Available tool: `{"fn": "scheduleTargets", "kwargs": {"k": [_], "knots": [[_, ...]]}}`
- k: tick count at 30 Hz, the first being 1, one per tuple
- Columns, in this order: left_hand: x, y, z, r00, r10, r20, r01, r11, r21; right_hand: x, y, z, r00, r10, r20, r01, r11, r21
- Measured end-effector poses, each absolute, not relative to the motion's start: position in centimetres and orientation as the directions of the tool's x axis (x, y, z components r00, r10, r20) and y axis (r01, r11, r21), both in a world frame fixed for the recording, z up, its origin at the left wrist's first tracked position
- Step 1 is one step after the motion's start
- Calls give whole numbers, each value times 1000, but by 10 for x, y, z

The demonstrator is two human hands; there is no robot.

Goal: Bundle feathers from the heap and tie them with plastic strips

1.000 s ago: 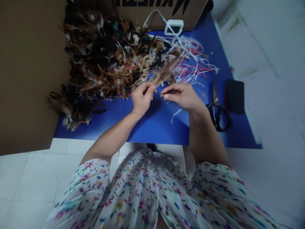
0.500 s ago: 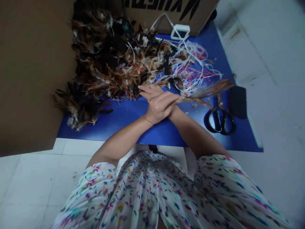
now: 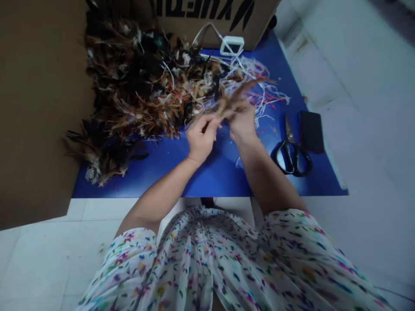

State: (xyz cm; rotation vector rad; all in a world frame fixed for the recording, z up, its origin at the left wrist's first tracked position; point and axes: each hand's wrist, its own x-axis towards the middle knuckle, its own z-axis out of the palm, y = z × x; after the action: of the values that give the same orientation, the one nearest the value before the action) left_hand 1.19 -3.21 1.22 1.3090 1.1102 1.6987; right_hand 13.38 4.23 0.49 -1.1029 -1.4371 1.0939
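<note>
My left hand (image 3: 202, 136) is closed, thumb against fingers, on the lower end of a brown feather bunch (image 3: 241, 91). The feathers point up and to the right, and motion blurs them. My right hand (image 3: 244, 122) is close beside it with curled fingers at the same bunch; the fingertips are partly hidden and smeared. Behind both hands lies a big heap of brown and black feathers (image 3: 139, 95). Tangled white and red strings (image 3: 264, 93) lie beyond my right hand.
Black-handled scissors (image 3: 293, 157) and a dark flat block (image 3: 311, 131) lie at the right of the blue table (image 3: 223, 181). A small white-framed device (image 3: 232, 46) stands before a cardboard box (image 3: 207, 28). Another feather clump (image 3: 106, 151) lies left, near a large cardboard panel (image 3: 39, 108).
My crossed arms have come apart. The left hand has carried the feather bunch back to the left and turned it upward. My right hand has moved from under it to the bunch's right side.
</note>
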Motion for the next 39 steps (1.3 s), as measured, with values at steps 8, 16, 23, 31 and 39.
{"fn": "scheduleTargets", "kwargs": {"k": [8,16,23,31,39], "knots": [[3,-8,4,-169,985,-45,-372,-22,928,155,43,-17,86,967,241,-6,243,-970],[6,-18,13,44,978,-205,-382,206,901,155,49,-28,139,958,249,-49,258,-965],[5,-19,13,116,963,-243,-360,269,893,147,41,-17,171,955,241,-57,254,-966],[2,-16,16,40,969,-245,-409,239,880,142,36,-7,172,972,157,-111,178,-978],[-3,-12,14,12,975,-222,-421,206,883,138,19,13,-138,988,-75,-146,-96,-985]]}}
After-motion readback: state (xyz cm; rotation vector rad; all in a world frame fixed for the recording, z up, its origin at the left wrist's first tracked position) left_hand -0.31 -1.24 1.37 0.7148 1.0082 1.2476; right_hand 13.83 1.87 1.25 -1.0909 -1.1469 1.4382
